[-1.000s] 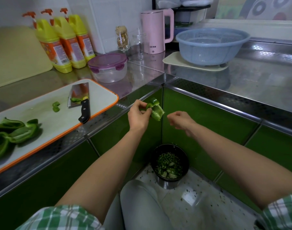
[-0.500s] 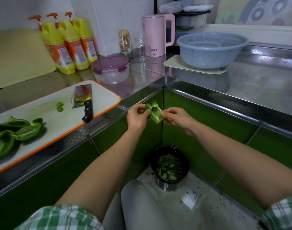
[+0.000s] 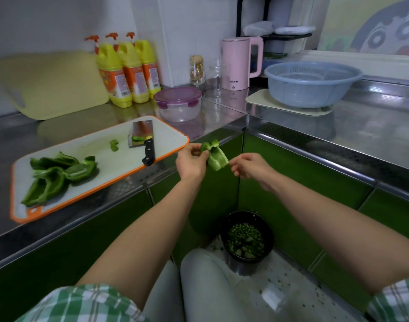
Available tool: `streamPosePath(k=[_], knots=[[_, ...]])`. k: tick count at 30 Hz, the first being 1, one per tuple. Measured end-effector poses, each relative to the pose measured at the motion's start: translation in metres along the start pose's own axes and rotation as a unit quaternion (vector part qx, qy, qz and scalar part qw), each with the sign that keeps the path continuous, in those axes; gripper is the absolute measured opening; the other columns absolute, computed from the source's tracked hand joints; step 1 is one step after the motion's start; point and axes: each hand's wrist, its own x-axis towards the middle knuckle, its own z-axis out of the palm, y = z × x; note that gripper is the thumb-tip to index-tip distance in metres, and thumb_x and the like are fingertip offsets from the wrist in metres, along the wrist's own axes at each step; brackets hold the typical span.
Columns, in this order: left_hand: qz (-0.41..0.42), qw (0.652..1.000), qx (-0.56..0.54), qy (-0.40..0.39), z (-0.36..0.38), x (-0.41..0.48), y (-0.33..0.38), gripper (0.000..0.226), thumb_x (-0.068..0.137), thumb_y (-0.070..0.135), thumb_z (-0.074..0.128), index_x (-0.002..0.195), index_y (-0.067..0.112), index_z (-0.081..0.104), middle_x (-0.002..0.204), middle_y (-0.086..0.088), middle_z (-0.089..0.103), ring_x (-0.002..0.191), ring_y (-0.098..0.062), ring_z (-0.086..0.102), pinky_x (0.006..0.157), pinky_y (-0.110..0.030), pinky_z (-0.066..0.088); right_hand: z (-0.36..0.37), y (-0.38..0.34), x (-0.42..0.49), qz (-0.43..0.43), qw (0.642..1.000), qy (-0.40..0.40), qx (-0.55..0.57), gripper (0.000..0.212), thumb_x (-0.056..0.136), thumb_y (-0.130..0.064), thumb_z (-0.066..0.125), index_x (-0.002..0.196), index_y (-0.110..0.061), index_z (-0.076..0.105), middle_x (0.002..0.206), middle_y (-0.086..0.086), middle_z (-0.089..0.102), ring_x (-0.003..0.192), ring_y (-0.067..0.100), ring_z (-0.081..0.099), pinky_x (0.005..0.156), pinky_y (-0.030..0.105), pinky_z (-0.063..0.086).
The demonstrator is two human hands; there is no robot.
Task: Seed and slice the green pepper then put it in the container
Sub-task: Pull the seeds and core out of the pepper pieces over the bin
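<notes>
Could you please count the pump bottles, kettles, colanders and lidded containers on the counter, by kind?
Yellow pump bottles: 3
Pink kettle: 1
Blue colander: 1
Purple-lidded container: 1
Total: 6

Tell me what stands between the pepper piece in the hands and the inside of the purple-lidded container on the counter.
Only the purple lid, which sits closed on the container. Nothing else visible lies between it and the pepper piece held in the left hand.
</notes>
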Motion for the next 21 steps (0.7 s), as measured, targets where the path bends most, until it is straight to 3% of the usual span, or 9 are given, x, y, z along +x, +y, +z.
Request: streamPosePath(k=[2, 5, 9, 11, 15, 18, 21], knots=[[0.016, 0.999, 0.022, 0.018, -0.008, -0.001, 0.002, 0.018, 0.083, 0.008, 0.072, 0.082, 0.024, 0.062, 0.083, 0.0, 0.066, 0.087, -0.023, 0.068, 0.084, -0.043, 0.057, 0.004, -0.006, -0.003, -0.009, 0.999, -0.011, 0.033, 0.015, 0.094, -0.021, 0.056, 0.099, -0.009, 0.063, 0.083, 0.003, 0.064, 0.071, 0.012, 0.059, 0.065, 0.022, 0.047], [0.033, 0.998, 0.04, 0.022, -0.013, -0.004, 0.004, 0.016, 0.083, 0.009, 0.071, 0.085, 0.022, 0.062, 0.084, 0.003, 0.065, 0.089, -0.02, 0.066, 0.086, -0.041, 0.056, 0.014, -0.015, -0.005, -0.009, 1.0, -0.016, 0.004, 0.03, 0.088, -0.034, 0.065, 0.101, -0.007, 0.064, 0.083, 0.002, 0.066, 0.074, 0.013, 0.061, 0.069, 0.025, 0.047], [0.038, 0.998, 0.035, 0.02, -0.013, -0.007, 0.008, 0.023, 0.083, 0.01, 0.073, 0.079, 0.028, 0.059, 0.081, 0.008, 0.062, 0.088, -0.02, 0.066, 0.086, -0.043, 0.056, 0.016, -0.013, -0.004, 0.008, 0.999, 0.003, -0.046, 0.01, 0.089, -0.011, 0.063, 0.099, -0.009, 0.063, 0.087, 0.003, 0.065, 0.073, 0.011, 0.06, 0.066, 0.022, 0.046], [0.037, 0.998, 0.033, 0.028, -0.014, -0.008, 0.009, 0.018, 0.084, 0.011, 0.072, 0.083, 0.025, 0.061, 0.081, 0.009, 0.062, 0.088, -0.02, 0.066, 0.086, -0.042, 0.056, 0.012, -0.008, -0.006, 0.011, 0.998, 0.014, -0.059, 0.012, 0.091, -0.011, 0.059, 0.102, -0.009, 0.063, 0.092, 0.003, 0.065, 0.077, 0.011, 0.06, 0.064, 0.019, 0.045], [0.028, 0.999, 0.033, 0.02, -0.019, -0.009, 0.008, 0.015, 0.084, 0.011, 0.072, 0.087, 0.022, 0.063, 0.083, 0.007, 0.063, 0.088, -0.019, 0.066, 0.086, -0.041, 0.057, 0.013, -0.014, -0.013, -0.032, 0.999, 0.02, 0.017, 0.028, 0.09, -0.035, 0.062, 0.108, -0.014, 0.062, 0.099, 0.001, 0.067, 0.088, 0.014, 0.063, 0.079, 0.027, 0.048], [0.016, 1.0, 0.018, -0.014, -0.022, -0.013, 0.008, 0.013, 0.084, 0.008, 0.072, 0.088, 0.019, 0.065, 0.086, 0.0, 0.068, 0.086, -0.019, 0.068, 0.083, -0.04, 0.059, 0.021, -0.022, -0.014, -0.048, 0.999, -0.009, -0.018, 0.008, 0.089, -0.018, 0.064, 0.097, -0.015, 0.065, 0.089, -0.001, 0.068, 0.078, 0.011, 0.062, 0.075, 0.025, 0.046], [0.024, 0.999, 0.022, -0.012, -0.034, -0.009, 0.014, 0.015, 0.083, 0.008, 0.073, 0.083, 0.021, 0.065, 0.084, -0.002, 0.069, 0.086, -0.024, 0.069, 0.081, -0.044, 0.059, 0.025, -0.021, -0.012, -0.042, 0.998, -0.015, -0.031, 0.013, 0.09, -0.008, 0.058, 0.093, -0.017, 0.065, 0.088, 0.0, 0.069, 0.078, 0.011, 0.062, 0.074, 0.024, 0.047]])
